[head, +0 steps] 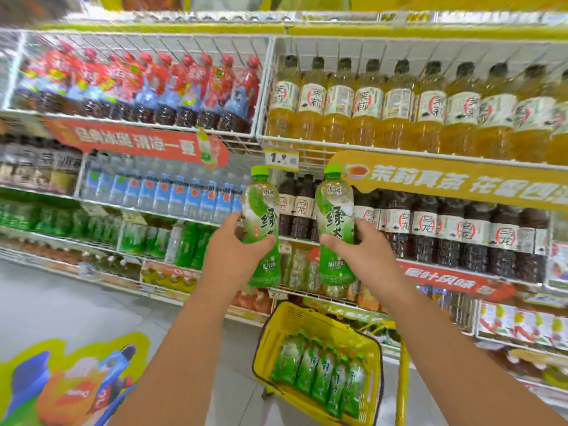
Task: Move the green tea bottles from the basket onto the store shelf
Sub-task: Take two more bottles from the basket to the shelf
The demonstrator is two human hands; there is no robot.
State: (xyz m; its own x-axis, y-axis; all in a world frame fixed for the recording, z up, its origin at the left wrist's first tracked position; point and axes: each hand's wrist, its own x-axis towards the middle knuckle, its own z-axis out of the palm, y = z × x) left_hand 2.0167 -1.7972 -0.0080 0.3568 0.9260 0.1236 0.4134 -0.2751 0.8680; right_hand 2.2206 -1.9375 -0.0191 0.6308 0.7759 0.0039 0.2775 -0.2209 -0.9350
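We hold one green tea bottle in each hand, both upright and raised in front of the store shelf (pixel 338 298). Our left hand (pixel 238 244) is closed around the lower half of the left bottle (pixel 261 222), thumb across the front of the label and fingers (pixel 229 221) wrapped behind it; the green cap stands well above the fingers. Our right hand (pixel 361 245) grips the right bottle (pixel 335 222) the same way, thumb on the front, fingers (pixel 364 224) curled round its right side. The two bottles are near each other but apart, caps level, labels facing us. Directly behind the gap between our hands sits a row of dark tea bottles (pixel 461 232) that runs off to the right of the right-hand fingers. Above both hands, a row of yellow tea bottles (pixel 399 109) fills the higher tier, with a price tag (pixel 281 158) just above the left bottle's cap. Left of the left-hand fingers we see clear water bottles (pixel 172 195) with blue labels, blurred. Below our forearms, the yellow basket (pixel 273 330) rests on the floor (pixel 61 305), and five more green tea bottles (pixel 322 367) lie side by side in it, caps pointing toward the shelf.
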